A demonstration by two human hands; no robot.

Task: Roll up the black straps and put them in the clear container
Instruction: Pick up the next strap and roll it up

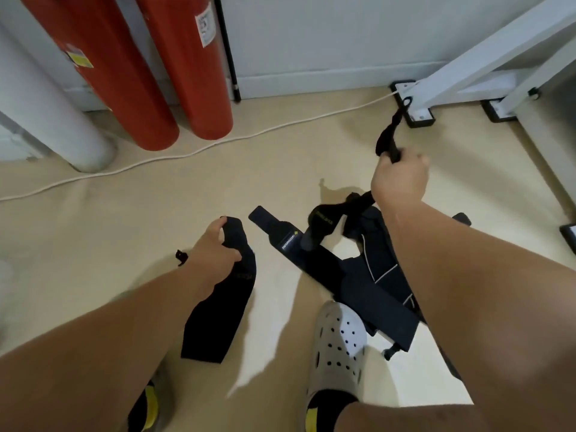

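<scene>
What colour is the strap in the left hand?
Black: the strap shows best in the head view.

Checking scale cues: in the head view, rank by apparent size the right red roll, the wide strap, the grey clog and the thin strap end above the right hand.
1. right red roll
2-3. wide strap and grey clog: alike, clog nearer, unranked
4. thin strap end

Strap pile (367, 275) right of shoe (338, 341)

At left, wide black strap (224, 310) hangs unrolled; thin strap (386, 141) raised, twisted — remaining straps (367, 275) lie heaped, tangled.
</scene>
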